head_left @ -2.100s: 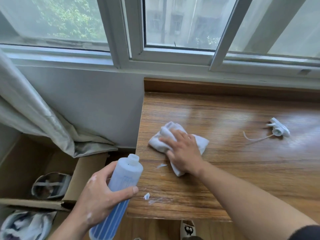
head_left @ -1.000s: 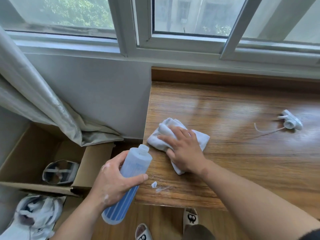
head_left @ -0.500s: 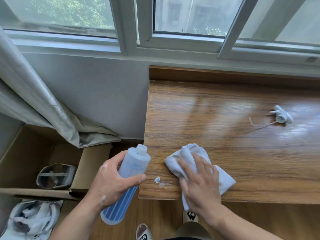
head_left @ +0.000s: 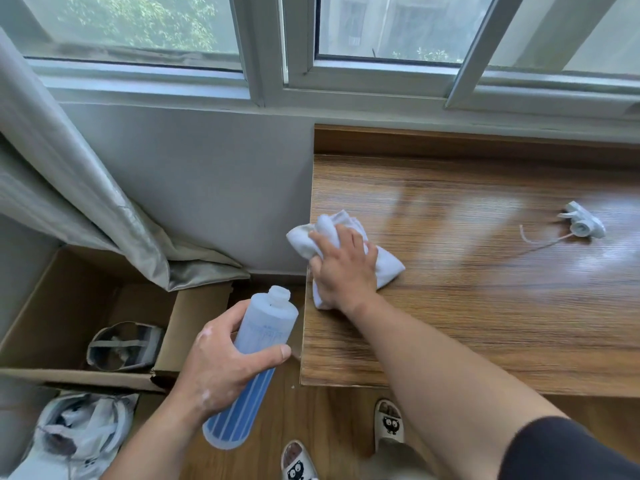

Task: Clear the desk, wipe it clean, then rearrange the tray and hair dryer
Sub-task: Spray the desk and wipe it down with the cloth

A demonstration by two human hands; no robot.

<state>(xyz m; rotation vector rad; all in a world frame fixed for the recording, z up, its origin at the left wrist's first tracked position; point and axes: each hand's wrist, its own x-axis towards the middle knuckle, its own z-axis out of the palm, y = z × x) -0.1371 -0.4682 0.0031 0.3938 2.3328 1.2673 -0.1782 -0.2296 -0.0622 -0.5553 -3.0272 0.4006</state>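
1. The right hand [head_left: 344, 268] lies palm down, fingers spread flat, pressing a crumpled white cloth [head_left: 349, 251] onto the wooden desk [head_left: 485, 306] at its left edge, where a corner of the cloth hangs over.
2. The left hand [head_left: 221, 365] grips a translucent bottle with blue stripes [head_left: 256, 362], fingers and thumb wrapped around its middle; the bottle is uncapped, tilted, and held off the desk beside the near left corner.
3. A white spray nozzle with its thin tube [head_left: 581, 225] lies on the desk well to the right of the cloth.
4. A cardboard box [head_left: 69, 306] sits on the floor at left, under a grey curtain [head_left: 69, 188].
5. No tray or hair dryer is in view.
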